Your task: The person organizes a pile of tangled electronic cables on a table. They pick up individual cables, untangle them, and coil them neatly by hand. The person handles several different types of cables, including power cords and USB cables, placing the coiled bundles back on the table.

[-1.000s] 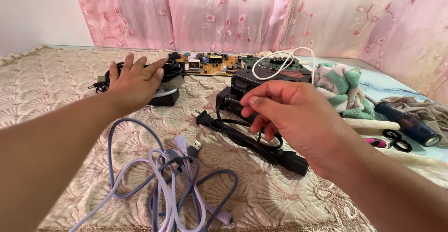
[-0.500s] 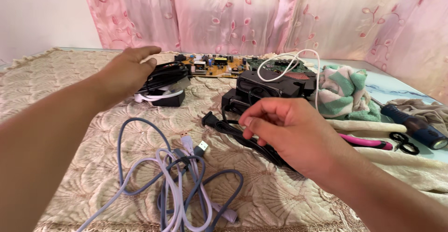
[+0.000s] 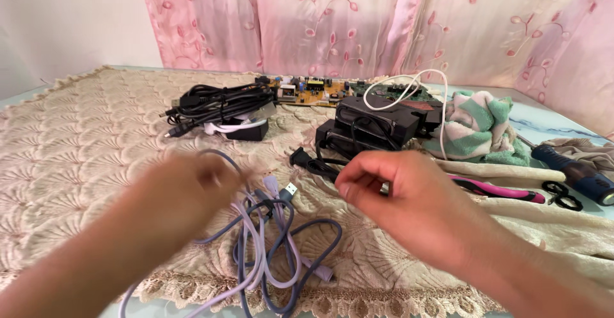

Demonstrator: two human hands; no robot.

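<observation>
Your left hand (image 3: 182, 193) is blurred over the tangle of lilac and blue cables (image 3: 268, 254) that lies near the front edge of the counter (image 3: 83, 151), on its cream lace cloth (image 3: 70, 183); the hand sits right at the upper loops of the tangle, but the blur hides whether its fingers are curled on a strand or just above it, so you cannot tell their state. Your right hand (image 3: 409, 199) hovers just to the right of the tangle, its fingers (image 3: 358, 177) drawn together in a loose pinch with nothing visibly between them. A small plug end (image 3: 289, 191) of the tangle points up between your two hands. Just behind your right hand a black power cord (image 3: 313, 162) runs back to a stack of black power adapters (image 3: 377, 123) near the middle of the counter. Toward the back left lies a bundle of black cables (image 3: 217, 103) with a white cable through it. Along the back edge a yellow circuit board (image 3: 310, 89) lies flat, with a white cable (image 3: 416, 81) looping up beside it. To the right are a green-and-white striped towel (image 3: 480, 126), a pink-handled tool (image 3: 502, 190), small black scissors (image 3: 563, 194) and, near the right edge, a dark blue screwdriver (image 3: 575, 173). Pink flowered curtains (image 3: 358, 23) hang behind.
</observation>
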